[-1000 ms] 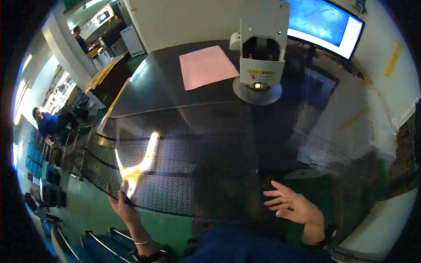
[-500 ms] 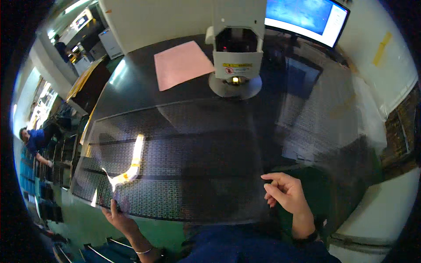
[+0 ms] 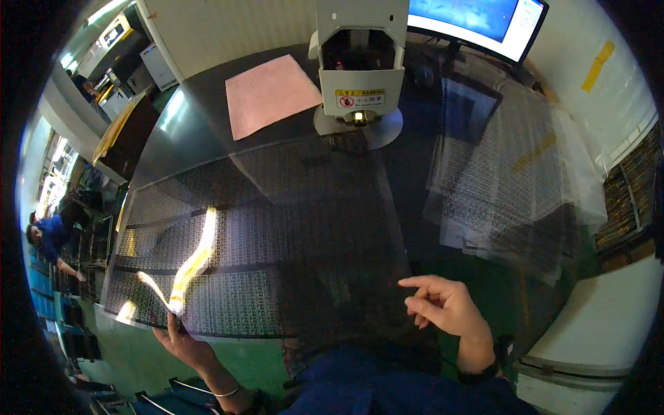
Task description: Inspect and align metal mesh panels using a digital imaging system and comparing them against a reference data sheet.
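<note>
A large, thin, see-through film sheet (image 3: 242, 238) with dense dark patterning lies across the dark table and over its front edge. My left hand (image 3: 187, 347) grips its near left edge, thumb on top and the other fingers mostly underneath. By the sheet's right edge, my right hand (image 3: 443, 304) has its index finger stretched out and the rest loosely curled. Whether its fingertips touch the film is unclear. The sheet's far edge reaches the round plate (image 3: 389, 131) beneath a white boxy machine (image 3: 366, 86) with a small lit lamp (image 3: 358, 117).
A pink sheet (image 3: 266, 97) lies on the table's far left. More patterned films (image 3: 508, 169) are spread at the right, below a monitor (image 3: 477, 24). A white cabinet (image 3: 602, 325) stands at lower right. Far left, a person in blue (image 3: 52, 235) bends over.
The film sheet has slid away from me, its far edge now overlapping the round plate. My left hand still grips it. The whole view has shifted slightly.
</note>
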Action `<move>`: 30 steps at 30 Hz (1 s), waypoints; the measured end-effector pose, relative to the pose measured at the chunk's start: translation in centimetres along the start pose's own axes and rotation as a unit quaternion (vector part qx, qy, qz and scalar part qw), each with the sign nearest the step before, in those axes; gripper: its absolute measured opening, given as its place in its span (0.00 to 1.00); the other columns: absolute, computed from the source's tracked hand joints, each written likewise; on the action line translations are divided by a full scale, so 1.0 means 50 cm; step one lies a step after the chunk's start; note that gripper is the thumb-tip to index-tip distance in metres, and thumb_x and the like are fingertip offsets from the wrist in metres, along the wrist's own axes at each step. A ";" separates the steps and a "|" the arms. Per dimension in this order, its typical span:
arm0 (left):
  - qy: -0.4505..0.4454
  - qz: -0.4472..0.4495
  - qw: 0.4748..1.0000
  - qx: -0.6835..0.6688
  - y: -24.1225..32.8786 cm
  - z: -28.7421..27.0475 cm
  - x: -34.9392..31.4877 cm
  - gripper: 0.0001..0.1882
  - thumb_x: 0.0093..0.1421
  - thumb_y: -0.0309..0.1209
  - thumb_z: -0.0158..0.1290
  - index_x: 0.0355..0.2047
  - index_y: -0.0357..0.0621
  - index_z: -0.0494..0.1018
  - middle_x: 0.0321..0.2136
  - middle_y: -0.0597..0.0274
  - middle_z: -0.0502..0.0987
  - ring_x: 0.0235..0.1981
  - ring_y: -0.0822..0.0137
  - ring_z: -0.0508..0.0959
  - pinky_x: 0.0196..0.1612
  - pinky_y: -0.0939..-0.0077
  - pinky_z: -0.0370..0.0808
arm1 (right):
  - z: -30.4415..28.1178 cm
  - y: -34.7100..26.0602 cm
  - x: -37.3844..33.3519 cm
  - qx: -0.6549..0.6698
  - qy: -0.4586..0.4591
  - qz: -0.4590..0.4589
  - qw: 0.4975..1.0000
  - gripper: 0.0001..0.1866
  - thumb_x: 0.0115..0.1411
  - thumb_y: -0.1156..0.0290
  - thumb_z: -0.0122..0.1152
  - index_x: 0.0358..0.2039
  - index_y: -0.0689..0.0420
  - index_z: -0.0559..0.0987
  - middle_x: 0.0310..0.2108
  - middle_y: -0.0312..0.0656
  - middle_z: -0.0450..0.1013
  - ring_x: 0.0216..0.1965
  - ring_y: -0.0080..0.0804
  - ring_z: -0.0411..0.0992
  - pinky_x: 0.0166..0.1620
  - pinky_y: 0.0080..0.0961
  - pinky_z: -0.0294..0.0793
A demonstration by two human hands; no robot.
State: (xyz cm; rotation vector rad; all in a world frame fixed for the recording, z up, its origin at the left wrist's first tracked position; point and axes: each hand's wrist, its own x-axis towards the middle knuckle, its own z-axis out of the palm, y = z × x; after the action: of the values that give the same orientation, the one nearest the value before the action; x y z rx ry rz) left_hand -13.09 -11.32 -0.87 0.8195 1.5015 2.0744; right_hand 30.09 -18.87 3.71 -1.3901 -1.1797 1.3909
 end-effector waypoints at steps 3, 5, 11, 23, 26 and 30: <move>-0.008 0.026 0.999 0.037 0.003 0.018 -0.006 0.25 0.60 0.24 0.46 0.55 0.27 0.52 0.47 0.46 0.67 0.43 0.62 0.73 0.44 0.72 0.74 | 0.000 -0.002 0.009 0.025 0.047 -0.005 0.999 0.15 0.59 0.73 0.56 0.47 0.58 0.74 0.24 0.36 0.73 0.22 0.17 0.71 0.24 0.14 0.74; -0.018 0.038 0.997 0.061 0.004 0.022 -0.009 0.26 0.60 0.24 0.46 0.56 0.27 0.51 0.48 0.46 0.66 0.43 0.63 0.73 0.43 0.72 0.74 | 0.002 -0.005 0.011 0.036 0.063 -0.012 0.997 0.14 0.59 0.73 0.56 0.46 0.58 0.74 0.24 0.37 0.73 0.22 0.17 0.71 0.24 0.14 0.74; -0.006 0.001 1.000 -0.013 0.000 0.036 -0.013 0.30 0.58 0.25 0.48 0.57 0.30 0.49 0.42 0.48 0.71 0.42 0.64 0.72 0.46 0.71 0.70 | -0.007 -0.005 0.020 0.035 0.070 -0.029 0.996 0.13 0.59 0.72 0.55 0.45 0.59 0.74 0.25 0.36 0.72 0.22 0.17 0.71 0.24 0.14 0.74; 0.016 -0.006 1.000 0.011 -0.001 0.052 -0.014 0.32 0.57 0.27 0.51 0.57 0.27 0.49 0.44 0.49 0.69 0.44 0.64 0.71 0.49 0.70 0.67 | -0.011 -0.001 0.032 0.046 0.078 -0.042 0.995 0.13 0.60 0.72 0.54 0.45 0.60 0.74 0.26 0.36 0.72 0.23 0.16 0.71 0.25 0.15 0.74; 0.011 -0.005 1.000 0.013 -0.002 0.052 -0.014 0.32 0.57 0.27 0.51 0.57 0.27 0.49 0.44 0.49 0.69 0.44 0.64 0.71 0.50 0.69 0.67 | -0.010 0.002 0.035 0.046 0.079 -0.046 0.995 0.12 0.60 0.73 0.54 0.45 0.60 0.74 0.26 0.36 0.72 0.23 0.17 0.71 0.25 0.15 0.74; 0.018 0.002 1.000 0.013 -0.009 0.051 -0.011 0.35 0.58 0.26 0.50 0.59 0.26 0.44 0.45 0.46 0.68 0.44 0.62 0.71 0.51 0.69 0.67 | -0.012 0.002 0.037 0.052 0.082 -0.044 0.994 0.12 0.60 0.73 0.53 0.45 0.60 0.74 0.27 0.37 0.72 0.23 0.17 0.71 0.26 0.15 0.75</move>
State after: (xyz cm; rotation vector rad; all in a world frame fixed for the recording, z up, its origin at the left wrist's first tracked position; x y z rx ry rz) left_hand -10.92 -9.82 -0.82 0.7990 1.5502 2.0864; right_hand 30.60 -17.04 3.23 -1.3363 -1.0354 1.2338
